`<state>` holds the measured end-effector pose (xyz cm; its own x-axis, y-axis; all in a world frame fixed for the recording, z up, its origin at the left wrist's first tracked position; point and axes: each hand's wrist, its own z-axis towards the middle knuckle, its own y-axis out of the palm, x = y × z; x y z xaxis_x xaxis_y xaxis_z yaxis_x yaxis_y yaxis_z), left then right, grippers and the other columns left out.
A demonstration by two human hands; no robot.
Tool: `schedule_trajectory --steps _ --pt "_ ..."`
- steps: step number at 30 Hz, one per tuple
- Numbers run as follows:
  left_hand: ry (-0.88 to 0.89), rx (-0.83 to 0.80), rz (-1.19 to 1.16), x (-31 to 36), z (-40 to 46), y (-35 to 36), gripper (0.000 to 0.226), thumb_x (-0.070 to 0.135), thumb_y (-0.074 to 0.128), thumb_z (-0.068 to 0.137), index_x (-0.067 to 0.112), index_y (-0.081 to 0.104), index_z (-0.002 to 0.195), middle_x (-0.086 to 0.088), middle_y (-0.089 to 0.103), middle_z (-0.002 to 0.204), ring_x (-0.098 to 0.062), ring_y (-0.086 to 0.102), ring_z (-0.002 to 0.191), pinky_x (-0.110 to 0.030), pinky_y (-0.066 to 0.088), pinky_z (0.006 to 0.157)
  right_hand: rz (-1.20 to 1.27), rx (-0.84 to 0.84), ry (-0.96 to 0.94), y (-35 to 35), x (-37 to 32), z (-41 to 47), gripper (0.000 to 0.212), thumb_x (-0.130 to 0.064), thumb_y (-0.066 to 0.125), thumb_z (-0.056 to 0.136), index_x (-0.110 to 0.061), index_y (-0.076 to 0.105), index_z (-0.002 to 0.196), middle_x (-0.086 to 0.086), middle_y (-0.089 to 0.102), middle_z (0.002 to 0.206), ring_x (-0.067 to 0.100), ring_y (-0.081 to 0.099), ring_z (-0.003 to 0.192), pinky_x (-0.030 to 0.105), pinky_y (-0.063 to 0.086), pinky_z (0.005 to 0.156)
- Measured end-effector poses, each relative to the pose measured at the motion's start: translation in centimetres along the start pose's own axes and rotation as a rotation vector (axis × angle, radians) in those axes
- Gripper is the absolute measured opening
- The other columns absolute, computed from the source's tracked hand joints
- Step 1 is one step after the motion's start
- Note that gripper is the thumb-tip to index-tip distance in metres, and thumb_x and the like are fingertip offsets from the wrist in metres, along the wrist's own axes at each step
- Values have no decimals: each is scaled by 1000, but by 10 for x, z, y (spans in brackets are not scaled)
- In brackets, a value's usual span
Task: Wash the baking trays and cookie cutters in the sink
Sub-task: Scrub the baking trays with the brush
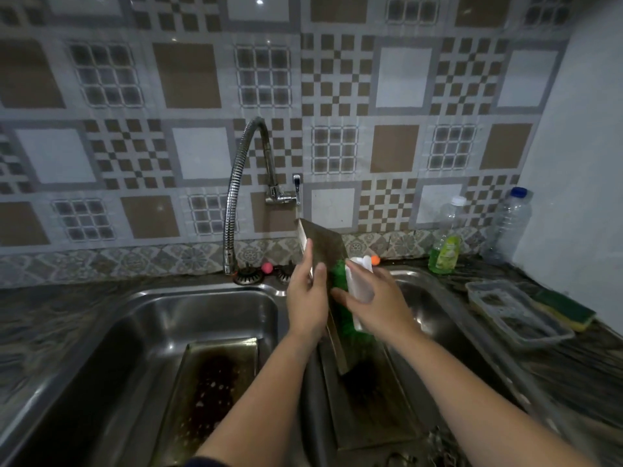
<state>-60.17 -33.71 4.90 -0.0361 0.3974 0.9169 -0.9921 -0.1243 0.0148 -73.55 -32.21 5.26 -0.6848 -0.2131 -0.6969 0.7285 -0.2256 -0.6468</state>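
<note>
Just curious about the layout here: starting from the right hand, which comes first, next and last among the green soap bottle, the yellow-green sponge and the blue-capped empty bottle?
1. Green soap bottle, behind and to the right of the right hand, by the wall.
2. Yellow-green sponge, farther right on the counter, beside the plastic tray.
3. Blue-capped empty bottle, in the far right corner.

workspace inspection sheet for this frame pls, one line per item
Surface: dark counter, double steel sink.
Job's things: tray held on edge over the sink divider; dirty tray in left basin; another under the hands in right basin.
Clutter: soap bottle, empty bottle, plastic container, sponge.
Grips: left hand grips tray; right hand holds green scrubber.
Cables: nothing seen.
Surroundings: tiled wall, faucet.
</note>
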Motion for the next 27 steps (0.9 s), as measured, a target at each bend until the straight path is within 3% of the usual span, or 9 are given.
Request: schedule_trajectory --steps 5,9,12,14,16,18,20,23,27 --pt "-1 -186 9 23 -8 3 41 39 46 99 37 45 140 39 43 123 15 40 122 -18 33 101 6 -1 91 -6 -14 -9 92 -58 77 61 -53 28 139 -5 24 151 24 36 134 34 44 98" --pt "37 -276 83 42 -17 6 31 68 34 89 71 43 119 42 54 115 18 46 115 -18 37 96 122 78 141 -10 -24 -8 84 -56 74 56 -54 37 131 -2 38 140 23 55 113 33 56 78" --pt "85 -302 170 46 -19 4 54 80 24 83 65 28 135 27 50 136 18 41 120 -17 35 97 225 132 142 -14 -32 -9 66 -62 67 54 -49 49 116 -3 50 125 20 59 105 40 57 80" --pt "99 -321 279 45 -18 -2 52 80 20 83 68 26 134 19 54 136 18 42 118 -17 35 92 230 143 114 -16 -33 -11 57 -58 68 65 -47 50 118 -5 51 126 18 54 112 39 52 89" --pt "139 -316 416 38 -15 -12 46 68 23 91 61 32 136 15 53 139 0 43 128 -32 38 102 251 154 126 -18 -34 -12 50 -50 67 73 -40 54 121 -6 52 125 15 50 113 35 45 90" --pt "216 -253 766 26 -14 -27 45 57 21 97 52 36 139 12 44 146 -12 31 138 -43 27 111 336 121 148 -18 -37 -14 42 -45 65 73 -41 57 114 -9 56 118 13 53 109 33 45 85" --pt "108 -204 978 12 -13 -47 44 56 17 98 54 33 140 8 25 157 -21 13 145 -48 14 115 424 65 164 -13 -40 -15 42 -40 65 75 -38 58 116 -10 59 117 13 56 108 36 48 88" --pt "-186 -191 889 -7 -14 -81 46 65 17 94 61 25 139 6 3 161 -34 10 145 -55 16 115 540 -59 190 0 -44 -18 59 -34 67 81 -29 48 137 -12 52 125 9 53 109 31 48 84" --pt "-337 -91 767 -26 -23 -123 52 68 23 91 56 26 142 -10 24 151 -35 34 136 -46 25 113 604 -225 215 30 -48 -25 63 -29 66 86 -27 39 143 -4 50 137 9 49 116 23 44 79"
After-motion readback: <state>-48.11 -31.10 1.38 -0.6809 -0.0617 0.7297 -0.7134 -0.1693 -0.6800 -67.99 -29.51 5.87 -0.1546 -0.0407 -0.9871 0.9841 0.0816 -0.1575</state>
